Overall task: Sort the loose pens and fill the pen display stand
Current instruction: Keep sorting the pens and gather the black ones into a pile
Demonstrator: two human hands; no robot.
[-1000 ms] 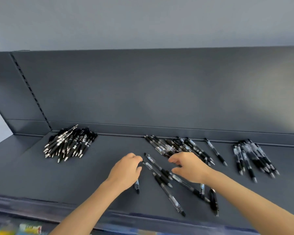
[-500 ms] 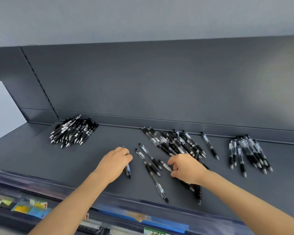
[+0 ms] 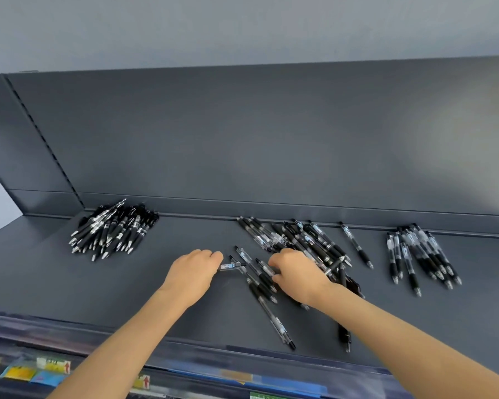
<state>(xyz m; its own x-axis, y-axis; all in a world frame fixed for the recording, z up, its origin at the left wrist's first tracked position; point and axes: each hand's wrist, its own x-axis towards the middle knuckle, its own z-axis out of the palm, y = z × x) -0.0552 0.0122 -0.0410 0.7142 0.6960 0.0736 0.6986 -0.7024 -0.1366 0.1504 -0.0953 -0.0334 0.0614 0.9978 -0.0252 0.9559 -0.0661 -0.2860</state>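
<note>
The left hand [image 3: 195,270] pinches one pen [image 3: 231,266] lying on the shelf [image 3: 69,289]; the right hand [image 3: 296,273] is closed over loose pens [image 3: 303,246] beside it. Pens look light, stiff, slippery; best gripped mid-barrel.

So since 0.5 s ago the left hand [image 3: 195,270] has turned its pen [image 3: 232,266]: it was pointing down toward the shelf edge, now it sticks out sideways toward the right hand [image 3: 297,273]. The right hand has slid up and over the loose pens [image 3: 264,286], covering more of them than 1 s ago.
</note>
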